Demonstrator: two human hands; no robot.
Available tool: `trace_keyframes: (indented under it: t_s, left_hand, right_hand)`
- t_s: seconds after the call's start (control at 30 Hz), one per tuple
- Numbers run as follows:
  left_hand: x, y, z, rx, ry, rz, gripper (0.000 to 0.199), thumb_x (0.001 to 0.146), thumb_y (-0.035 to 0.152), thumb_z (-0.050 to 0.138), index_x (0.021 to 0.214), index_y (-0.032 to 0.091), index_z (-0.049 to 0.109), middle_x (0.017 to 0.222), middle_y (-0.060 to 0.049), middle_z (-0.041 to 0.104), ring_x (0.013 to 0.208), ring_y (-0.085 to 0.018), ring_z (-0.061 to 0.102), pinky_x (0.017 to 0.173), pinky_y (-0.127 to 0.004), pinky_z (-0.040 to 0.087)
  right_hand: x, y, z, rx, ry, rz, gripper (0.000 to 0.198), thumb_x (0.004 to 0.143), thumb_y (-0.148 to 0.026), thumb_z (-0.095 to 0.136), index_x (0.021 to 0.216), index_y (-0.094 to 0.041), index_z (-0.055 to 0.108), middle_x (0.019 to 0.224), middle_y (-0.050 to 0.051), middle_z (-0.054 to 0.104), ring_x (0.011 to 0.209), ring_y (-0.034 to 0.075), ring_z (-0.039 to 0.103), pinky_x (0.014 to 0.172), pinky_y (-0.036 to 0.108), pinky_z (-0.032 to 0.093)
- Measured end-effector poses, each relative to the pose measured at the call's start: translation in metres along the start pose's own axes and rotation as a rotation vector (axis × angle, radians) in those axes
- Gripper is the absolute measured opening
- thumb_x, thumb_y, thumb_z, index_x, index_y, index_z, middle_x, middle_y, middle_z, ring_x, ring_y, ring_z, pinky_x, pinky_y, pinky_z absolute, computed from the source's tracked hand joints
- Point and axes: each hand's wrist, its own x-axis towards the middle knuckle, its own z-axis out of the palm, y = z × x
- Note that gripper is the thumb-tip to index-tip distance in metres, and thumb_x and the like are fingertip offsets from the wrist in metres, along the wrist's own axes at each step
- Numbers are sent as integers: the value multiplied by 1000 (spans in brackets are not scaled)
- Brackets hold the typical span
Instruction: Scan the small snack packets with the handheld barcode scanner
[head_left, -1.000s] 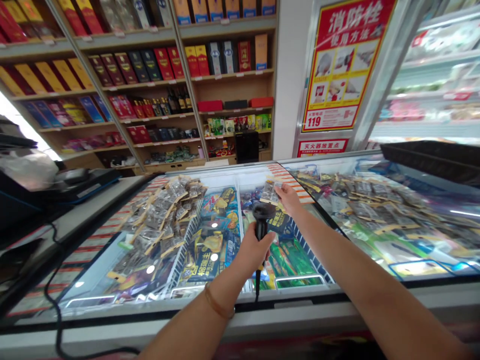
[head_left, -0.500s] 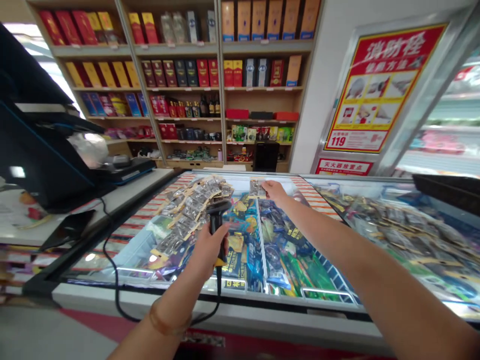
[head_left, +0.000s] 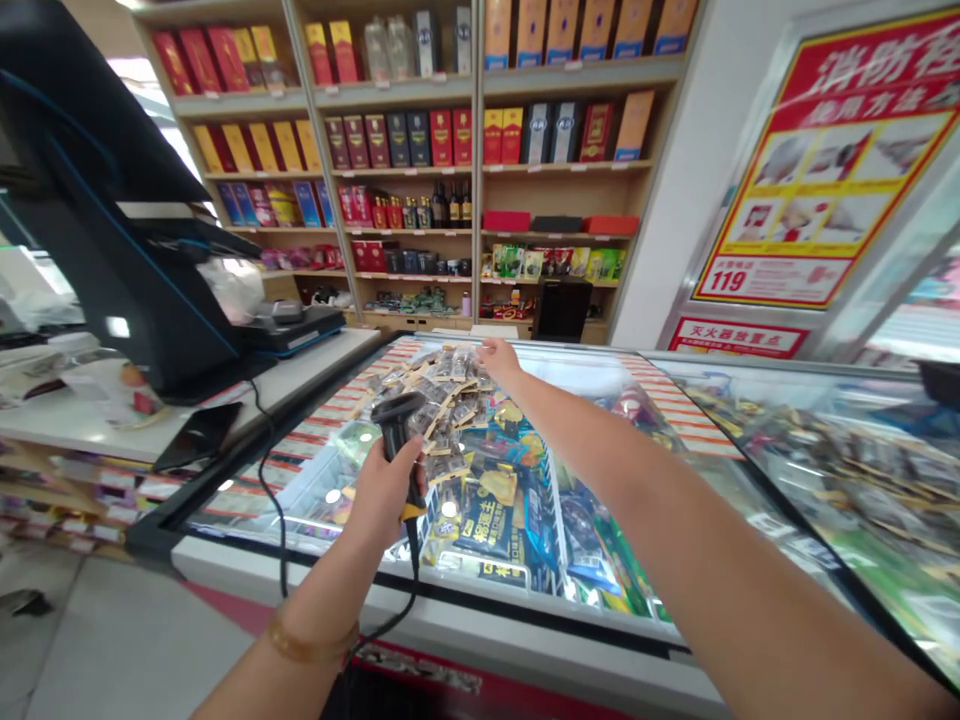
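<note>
My left hand [head_left: 390, 485] is wrapped round the handle of a black corded barcode scanner [head_left: 396, 430], its head over the freezer's glass top. At the far end of a pile of small clear packets [head_left: 442, 395] with tan edges, my right hand [head_left: 499, 358] reaches across with fingers closed on the edge of one packet [head_left: 466, 362]. What is in the packets is too small to tell. The pile lies on the glass of a chest freezer [head_left: 450, 596], beyond and beside the scanner. Through the glass, blue and yellow bags [head_left: 487, 520] show in wire baskets.
A black checkout machine [head_left: 142, 230] and a dark flat tablet [head_left: 199, 435] stand on the white counter at left. The scanner's cord [head_left: 274, 500] loops over the freezer's front edge. More packets [head_left: 847, 450] lie on the right-hand freezer. Shelves of boxes [head_left: 487, 180] line the back.
My right hand has moved left with the packet, from apart on the glass to the pile's far end. The scanner stays in my left hand. The view has turned right.
</note>
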Motion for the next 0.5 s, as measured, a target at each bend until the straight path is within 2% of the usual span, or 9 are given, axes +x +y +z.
trace_keyframes:
  t_s: [0.1,0.2,0.37,0.5]
  left_hand:
    - [-1,-1,18,-14,-68,-37,43,63,43,79,84,21,48,56,8,52,41,-8,47,40,-21,37]
    - [-5,-8,49,-27,-129,-70,42,63,42,78,82,21,48,55,9,50,41,-8,46,39,-20,36]
    - [-19,-33,123,-21,-270,-118,42,61,41,79,81,21,48,55,8,51,41,-7,45,39,-20,36]
    - [-41,-53,185,-35,-435,-200,42,62,42,79,82,20,49,57,7,52,42,-8,46,41,-21,38]
  right_hand:
    - [-17,17,-37,-32,85,60,22,95,-36,55,102,-18,67,98,8,72,83,19,71,76,33,55]
    - [-48,41,-94,-75,157,87,19,93,-34,56,95,-20,67,96,6,72,78,17,70,75,31,55]
    - [-116,82,-221,-202,337,132,10,83,-27,64,77,-22,68,85,5,72,94,23,68,90,37,52]
    - [-170,100,-334,-314,479,193,7,76,-19,68,69,-21,67,84,8,73,102,29,66,96,43,48]
